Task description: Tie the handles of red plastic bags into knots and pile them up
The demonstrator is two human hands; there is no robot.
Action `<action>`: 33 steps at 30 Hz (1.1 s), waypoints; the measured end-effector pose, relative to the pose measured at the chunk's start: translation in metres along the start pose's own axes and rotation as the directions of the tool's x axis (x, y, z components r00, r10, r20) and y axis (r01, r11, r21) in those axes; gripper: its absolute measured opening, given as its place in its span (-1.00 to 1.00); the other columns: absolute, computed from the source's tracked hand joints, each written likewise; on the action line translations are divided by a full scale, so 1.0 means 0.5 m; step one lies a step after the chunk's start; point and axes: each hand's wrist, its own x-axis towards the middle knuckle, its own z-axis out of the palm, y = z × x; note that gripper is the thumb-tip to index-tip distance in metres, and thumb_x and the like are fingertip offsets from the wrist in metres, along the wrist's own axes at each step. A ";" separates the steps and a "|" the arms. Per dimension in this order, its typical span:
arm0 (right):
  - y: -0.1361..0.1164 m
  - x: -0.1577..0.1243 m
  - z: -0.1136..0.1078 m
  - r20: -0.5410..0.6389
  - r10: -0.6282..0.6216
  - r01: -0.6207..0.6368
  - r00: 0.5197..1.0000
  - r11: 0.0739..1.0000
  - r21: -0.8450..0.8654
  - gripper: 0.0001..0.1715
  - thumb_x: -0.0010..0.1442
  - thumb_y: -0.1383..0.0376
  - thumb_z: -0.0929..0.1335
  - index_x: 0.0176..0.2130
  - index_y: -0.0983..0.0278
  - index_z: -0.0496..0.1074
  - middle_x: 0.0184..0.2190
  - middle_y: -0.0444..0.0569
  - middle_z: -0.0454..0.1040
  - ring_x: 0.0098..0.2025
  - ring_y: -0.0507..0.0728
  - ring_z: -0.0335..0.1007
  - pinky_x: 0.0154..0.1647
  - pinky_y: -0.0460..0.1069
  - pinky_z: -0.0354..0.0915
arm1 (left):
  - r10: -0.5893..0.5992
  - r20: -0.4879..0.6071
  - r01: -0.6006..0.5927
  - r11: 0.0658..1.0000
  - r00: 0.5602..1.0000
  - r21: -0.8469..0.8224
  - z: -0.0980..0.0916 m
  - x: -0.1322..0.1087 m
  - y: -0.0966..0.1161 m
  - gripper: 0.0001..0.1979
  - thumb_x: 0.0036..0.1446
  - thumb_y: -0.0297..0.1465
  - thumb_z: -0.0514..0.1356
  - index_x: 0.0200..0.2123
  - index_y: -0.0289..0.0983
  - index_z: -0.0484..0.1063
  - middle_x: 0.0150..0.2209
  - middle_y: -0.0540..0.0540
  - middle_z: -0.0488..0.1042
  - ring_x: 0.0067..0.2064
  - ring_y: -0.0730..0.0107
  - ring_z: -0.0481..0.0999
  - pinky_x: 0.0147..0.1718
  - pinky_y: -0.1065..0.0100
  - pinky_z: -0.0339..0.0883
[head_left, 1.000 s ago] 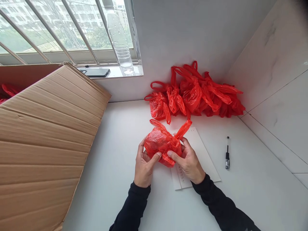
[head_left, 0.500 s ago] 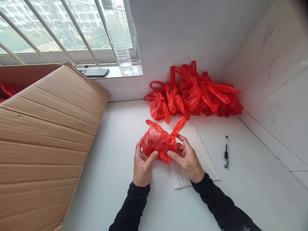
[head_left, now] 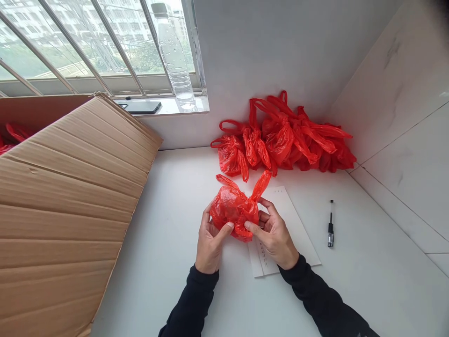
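Note:
Between my two hands is a red plastic bag (head_left: 233,206), knotted, its handles sticking up. My left hand (head_left: 211,241) grips its left side, thumb in front and fingers behind. On the right side my right hand (head_left: 273,234) pinches the bag, thumb at its lower front and index finger near the knot. What the bag contains is hidden by the crumpled plastic. Partly under my right hand and the bag lies a sheet of paper (head_left: 294,234) with handwritten marks.
Several knotted red bags (head_left: 280,135) are heaped against the wall. A pen (head_left: 330,229) lies to the right on the white table (head_left: 157,281). At left, a cardboard box (head_left: 70,224) holds more red plastic. A water bottle (head_left: 177,65) and a phone (head_left: 142,107) rest on the windowsill.
My left hand has shifted slightly right, and the bag's left side is squeezed in a little toward my right hand. Both hands keep their hold.

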 end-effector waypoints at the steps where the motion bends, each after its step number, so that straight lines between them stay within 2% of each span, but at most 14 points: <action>1: 0.001 0.001 -0.001 0.001 -0.001 0.001 1.000 1.000 0.001 -0.33 0.19 0.23 0.48 0.18 0.11 0.19 -0.29 -0.13 0.51 -0.28 0.12 0.51 -0.08 0.12 0.48 | -0.012 0.000 0.012 1.000 1.000 -0.013 0.001 0.000 0.000 -0.35 0.05 -0.37 0.39 0.21 -0.17 0.29 0.14 -0.22 0.47 0.17 0.02 0.46 0.13 0.07 0.36; 6: 0.010 0.004 -0.001 -0.006 -0.021 0.021 1.000 0.999 -0.040 -0.37 0.20 0.22 0.47 0.18 0.11 0.22 -0.25 -0.09 0.52 -0.18 0.18 0.53 -0.06 0.14 0.48 | -0.060 -0.025 0.058 0.996 0.998 -0.075 -0.001 0.003 0.000 -0.54 0.17 -0.31 0.31 0.14 -0.16 0.35 0.06 -0.18 0.52 0.07 0.07 0.53 0.02 0.11 0.45; 9: 0.007 0.003 0.001 -0.006 -0.085 0.084 0.996 0.993 -0.081 -0.40 0.22 0.23 0.45 0.18 0.10 0.24 -0.10 -0.04 0.52 -0.02 0.20 0.50 0.03 0.13 0.45 | -0.062 -0.035 0.059 0.993 0.997 -0.099 -0.004 0.002 0.004 -0.55 0.16 -0.33 0.32 0.12 -0.14 0.36 0.04 -0.15 0.52 0.08 0.09 0.52 0.03 0.14 0.44; 12: -0.002 -0.002 0.003 0.055 -0.133 0.139 0.990 0.984 -0.111 -0.34 0.23 0.23 0.44 0.24 0.07 0.21 0.09 -0.02 0.46 0.13 0.21 0.42 0.15 0.13 0.39 | -0.080 0.024 0.082 0.991 0.997 -0.103 -0.004 -0.005 0.009 -0.58 0.17 -0.33 0.31 0.09 -0.13 0.37 0.05 -0.14 0.51 0.10 0.09 0.50 0.03 0.15 0.43; 14: -0.008 -0.004 0.003 0.087 -0.153 0.164 0.984 0.976 -0.146 -0.34 0.27 0.21 0.41 0.29 0.07 0.19 0.17 -0.02 0.42 0.21 0.22 0.35 0.24 0.14 0.32 | -0.092 0.098 0.099 0.993 0.991 -0.066 -0.001 -0.010 0.009 -0.60 0.18 -0.32 0.30 0.08 -0.13 0.38 0.04 -0.14 0.52 0.09 0.08 0.50 0.02 0.14 0.42; 17: -0.010 -0.004 0.002 0.055 -0.206 0.213 0.977 0.958 -0.191 -0.42 0.32 0.20 0.35 0.29 0.07 0.24 0.18 -0.03 0.42 0.26 0.24 0.29 0.29 0.15 0.25 | -0.101 0.177 0.094 0.994 0.979 0.048 0.003 -0.017 0.003 -0.59 0.17 -0.29 0.31 0.08 -0.15 0.40 -0.01 -0.16 0.54 0.04 0.08 0.52 0.02 0.12 0.40; 19: -0.009 -0.004 0.001 0.008 -0.249 0.246 0.968 0.950 -0.193 -0.48 0.34 0.22 0.32 0.26 0.08 0.30 0.16 -0.03 0.44 0.27 0.26 0.28 0.28 0.16 0.26 | -0.076 0.177 0.056 0.992 0.981 0.116 0.006 -0.018 -0.002 -0.55 0.17 -0.28 0.31 0.12 -0.13 0.37 0.02 -0.16 0.53 0.05 0.09 0.51 0.05 0.11 0.38; 22: -0.005 -0.007 -0.003 -0.060 -0.298 0.279 0.953 0.936 -0.214 -0.53 0.38 0.25 0.28 0.24 0.08 0.33 0.12 -0.01 0.47 0.27 0.27 0.28 0.28 0.18 0.26 | -0.009 0.141 -0.015 0.985 0.990 0.169 0.004 -0.015 -0.006 -0.47 0.18 -0.28 0.30 0.22 -0.06 0.30 0.18 -0.15 0.42 0.18 0.10 0.39 0.12 0.13 0.32; 24: -0.003 -0.012 -0.005 -0.065 -0.339 0.310 0.939 0.911 -0.271 -0.53 0.39 0.28 0.25 0.25 0.07 0.31 0.12 -0.01 0.46 0.25 0.27 0.30 0.27 0.21 0.26 | 0.033 0.106 -0.054 0.977 0.994 0.207 -0.001 -0.013 -0.005 -0.47 0.21 -0.28 0.28 0.23 -0.05 0.29 0.23 -0.14 0.36 0.21 0.12 0.34 0.12 0.16 0.31; 27: -0.002 -0.021 -0.002 0.047 -0.429 0.411 0.902 0.820 -0.397 -0.45 0.37 0.37 0.24 0.27 0.00 0.27 0.23 -0.04 0.37 0.28 0.27 0.26 0.29 0.24 0.22 | 0.044 0.098 -0.065 0.974 0.994 0.217 -0.006 -0.012 0.003 -0.56 0.25 -0.24 0.23 0.18 -0.10 0.36 0.18 -0.17 0.39 0.16 0.12 0.38 0.08 0.16 0.33; 31: -0.005 -0.025 0.012 0.291 -0.443 0.528 0.848 0.672 -0.519 -0.18 0.24 0.42 0.34 0.37 -0.02 0.10 0.36 -0.08 0.18 0.39 0.30 0.04 0.37 0.28 0.08 | -0.049 0.208 0.048 0.999 0.977 0.009 0.003 -0.018 0.018 -0.54 0.28 -0.16 0.16 0.20 -0.14 0.36 0.20 -0.19 0.39 0.20 0.01 0.37 0.12 0.10 0.32; 33: -0.006 -0.025 0.018 0.379 -0.413 0.560 0.828 0.629 -0.540 -0.04 0.16 0.39 0.40 0.41 0.05 0.00 0.39 -0.02 0.12 0.41 0.33 -0.03 0.40 0.32 0.02 | -0.069 0.201 0.087 0.993 0.977 -0.084 0.012 -0.021 0.026 -0.54 0.28 -0.14 0.15 0.18 -0.16 0.38 0.17 -0.19 0.42 0.19 -0.02 0.39 0.10 0.08 0.34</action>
